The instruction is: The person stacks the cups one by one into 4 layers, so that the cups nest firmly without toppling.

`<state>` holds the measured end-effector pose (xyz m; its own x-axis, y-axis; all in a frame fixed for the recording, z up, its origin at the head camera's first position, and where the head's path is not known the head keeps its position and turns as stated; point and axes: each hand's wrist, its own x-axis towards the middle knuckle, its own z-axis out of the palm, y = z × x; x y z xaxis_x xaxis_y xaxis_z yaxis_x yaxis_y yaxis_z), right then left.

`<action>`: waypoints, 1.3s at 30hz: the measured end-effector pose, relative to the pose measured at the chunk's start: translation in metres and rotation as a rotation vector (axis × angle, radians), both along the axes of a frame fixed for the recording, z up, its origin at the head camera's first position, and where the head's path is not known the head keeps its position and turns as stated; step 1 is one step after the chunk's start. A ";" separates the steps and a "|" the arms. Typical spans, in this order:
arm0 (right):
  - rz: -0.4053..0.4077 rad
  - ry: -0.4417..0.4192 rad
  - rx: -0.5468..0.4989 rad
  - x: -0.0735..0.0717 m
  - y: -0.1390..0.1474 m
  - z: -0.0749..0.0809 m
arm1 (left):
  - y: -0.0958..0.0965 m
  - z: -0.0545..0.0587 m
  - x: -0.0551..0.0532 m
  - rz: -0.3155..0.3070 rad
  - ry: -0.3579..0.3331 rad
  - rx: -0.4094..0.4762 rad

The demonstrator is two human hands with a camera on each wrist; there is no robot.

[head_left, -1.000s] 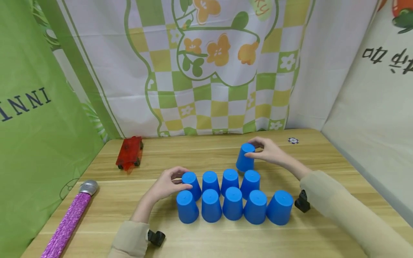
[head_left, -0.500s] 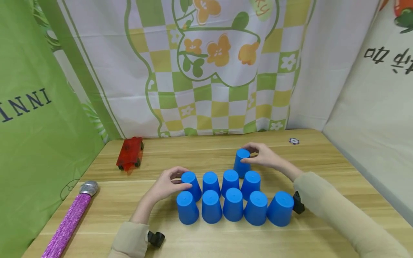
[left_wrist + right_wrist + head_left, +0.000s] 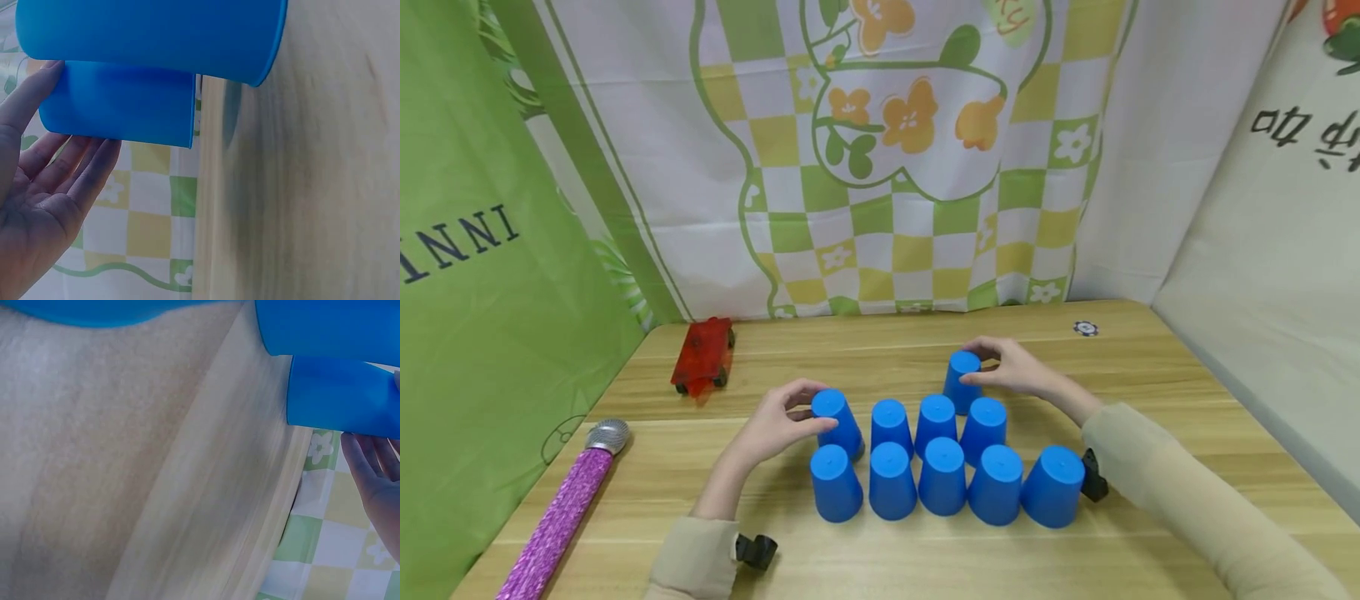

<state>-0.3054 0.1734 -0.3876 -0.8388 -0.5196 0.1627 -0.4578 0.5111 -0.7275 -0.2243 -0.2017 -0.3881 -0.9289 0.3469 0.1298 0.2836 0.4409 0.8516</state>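
Upside-down blue plastic cups stand in two rows. My left hand (image 3: 781,423) pinches the leftmost cup of the back row (image 3: 837,423) between thumb and fingers. In the left wrist view this cup (image 3: 119,103) shows its rim slightly off the table, behind a nearer cup (image 3: 150,31). Farther back on the right, my right hand (image 3: 1011,367) grips another upside-down cup (image 3: 961,383), just behind the back row. The right wrist view has that cup (image 3: 340,397) with its rim down by the tabletop and the fingers beneath it in the picture.
The front row of several cups (image 3: 891,482) stands nearest me on the wooden table (image 3: 880,567). A red toy car (image 3: 702,357) lies at the back left, a purple glitter microphone (image 3: 561,517) at the left. A poker chip (image 3: 1086,328) sits back right. Curtains enclose the table.
The right hand has brought its cup left and nearer, behind the back row. The left hand has lifted its cup slightly and shifted it left and away from the front row.
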 end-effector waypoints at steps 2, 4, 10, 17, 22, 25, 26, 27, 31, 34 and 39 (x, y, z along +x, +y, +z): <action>0.002 -0.005 0.001 0.000 0.000 -0.001 | 0.000 0.001 0.000 0.004 0.000 -0.001; 0.003 -0.007 -0.002 0.000 0.000 -0.002 | 0.001 0.002 0.001 0.004 0.004 0.004; 0.016 -0.016 -0.019 0.000 -0.002 -0.001 | 0.000 0.003 0.002 0.005 0.021 0.019; 0.024 -0.031 -0.023 0.001 -0.005 -0.001 | 0.000 0.003 0.002 0.019 0.028 0.021; 0.007 -0.028 -0.032 0.002 0.005 0.002 | 0.000 0.006 0.004 0.040 0.045 0.019; -0.010 -0.021 -0.042 0.008 0.020 0.007 | 0.001 0.013 0.007 0.045 0.076 0.023; -0.017 -0.017 -0.044 0.011 0.026 0.009 | 0.000 0.016 0.009 0.046 0.091 0.029; -0.023 -0.015 -0.048 0.015 0.032 0.011 | 0.000 0.020 0.010 0.049 0.108 0.038; -0.056 0.005 -0.049 0.032 0.054 0.021 | -0.002 0.035 0.012 0.072 0.160 0.049; -0.083 0.018 -0.027 0.045 0.066 0.023 | -0.001 0.043 0.009 0.079 0.159 0.012; -0.092 0.020 0.043 0.065 0.076 0.024 | 0.005 0.049 -0.005 0.109 0.153 -0.036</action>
